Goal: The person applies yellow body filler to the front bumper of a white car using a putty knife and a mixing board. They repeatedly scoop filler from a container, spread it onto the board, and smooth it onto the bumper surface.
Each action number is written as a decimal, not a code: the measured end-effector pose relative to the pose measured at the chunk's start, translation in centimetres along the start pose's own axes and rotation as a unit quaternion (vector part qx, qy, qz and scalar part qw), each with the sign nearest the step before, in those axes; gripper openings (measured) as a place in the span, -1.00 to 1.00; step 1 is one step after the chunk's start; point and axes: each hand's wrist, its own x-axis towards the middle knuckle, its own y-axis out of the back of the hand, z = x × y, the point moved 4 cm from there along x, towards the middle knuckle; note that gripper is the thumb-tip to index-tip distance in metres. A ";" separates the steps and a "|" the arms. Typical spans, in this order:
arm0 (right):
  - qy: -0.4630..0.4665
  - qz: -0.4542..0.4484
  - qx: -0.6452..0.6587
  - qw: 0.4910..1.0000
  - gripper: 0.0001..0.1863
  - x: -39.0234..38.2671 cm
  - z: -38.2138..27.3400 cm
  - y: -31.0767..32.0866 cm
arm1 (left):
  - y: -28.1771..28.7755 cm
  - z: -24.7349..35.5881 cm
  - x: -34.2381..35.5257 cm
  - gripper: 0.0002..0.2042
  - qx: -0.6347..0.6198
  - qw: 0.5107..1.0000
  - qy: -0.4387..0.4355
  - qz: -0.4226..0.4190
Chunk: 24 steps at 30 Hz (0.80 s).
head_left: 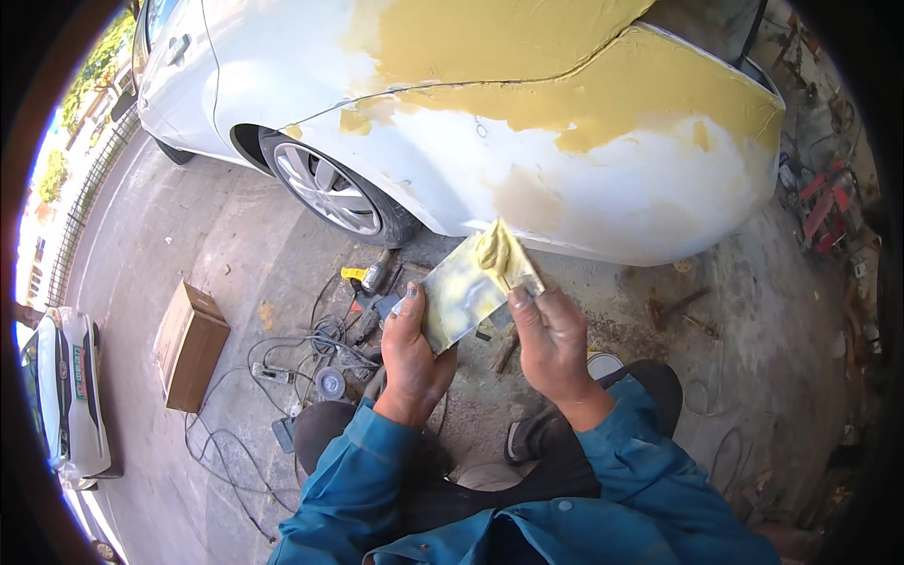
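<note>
My left hand grips the lower left edge of a flat, pale mixing board smeared with yellow, thumb on top. A thick lump of yellow body filler sits near the board's far corner. My right hand is closed, its thumb and fingers pinching a thin, pale putty spreader beside the lump; the fingers hide part of it. Beyond my hands stands a white car whose rear side and bumper bear broad patches of yellow filler. Neither hand touches the car.
A cardboard box stands on the concrete floor at left. Tangled cables and a yellow-and-grey power tool lie near the rear wheel. An open can is by my right knee. Another car is far left.
</note>
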 end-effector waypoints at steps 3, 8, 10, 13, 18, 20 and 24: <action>0.087 -0.044 -0.156 0.983 -0.48 -1.0 1.4 -0.3 | 0.3 0.7 0.4 -0.54 -0.018 1.000 -0.013 -0.010; 0.139 0.027 -0.258 0.956 -0.46 0.0 0.8 1.3 | 1.0 1.6 0.7 -0.60 0.006 0.998 -0.057 -0.015; 0.180 0.049 -0.266 0.946 -0.43 1.4 -1.5 1.8 | 1.0 1.5 0.2 -0.64 0.059 0.995 -0.075 -0.005; 0.235 -0.027 -0.333 0.913 -0.45 0.7 -1.6 -0.6 | -0.4 1.4 -0.8 -0.66 0.117 0.985 -0.118 0.032; 0.212 -0.117 -0.332 0.912 -0.52 -2.0 -1.7 -2.7 | 1.2 3.3 -0.4 -0.56 0.257 0.932 -0.244 0.076; 0.144 -0.126 -0.230 0.954 -0.52 -2.3 -1.0 -2.1 | 1.0 4.6 -0.6 -0.53 0.355 0.877 -0.314 0.077; 0.017 -0.036 -0.085 0.996 -0.62 -0.6 -1.7 0.8 | -0.8 4.9 -1.8 -0.48 0.407 0.854 -0.321 0.036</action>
